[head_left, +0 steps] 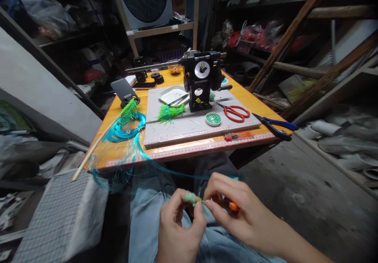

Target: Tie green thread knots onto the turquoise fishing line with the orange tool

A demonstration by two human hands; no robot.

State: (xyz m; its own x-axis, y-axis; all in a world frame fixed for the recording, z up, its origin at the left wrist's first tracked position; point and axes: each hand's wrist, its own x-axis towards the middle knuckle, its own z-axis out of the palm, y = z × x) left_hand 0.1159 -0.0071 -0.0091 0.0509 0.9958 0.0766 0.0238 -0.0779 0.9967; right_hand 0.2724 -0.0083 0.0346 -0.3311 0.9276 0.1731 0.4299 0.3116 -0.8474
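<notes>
Above my lap, my left hand (180, 227) pinches a small green strand (202, 201) between thumb and index finger; green tape (189, 197) is wrapped round that index finger. Close beside it, my right hand (233, 212) is closed, its thumb and index fingertips on the other side of the same strand. An orange-ended tool (233, 206) sits in the curled fingers of my right hand, its rest hidden. Thin blue line (174, 171) runs from a blue coil (125, 128) on the table's left over my lap towards my hands.
On the orange table (100, 149) stand a black winding device (201, 84), a dish of green beads (213, 119), red scissors (236, 113), blue-handled pliers (276, 126) and bristly green bundles (171, 112). A wooden stick (97, 143) overhangs the left edge.
</notes>
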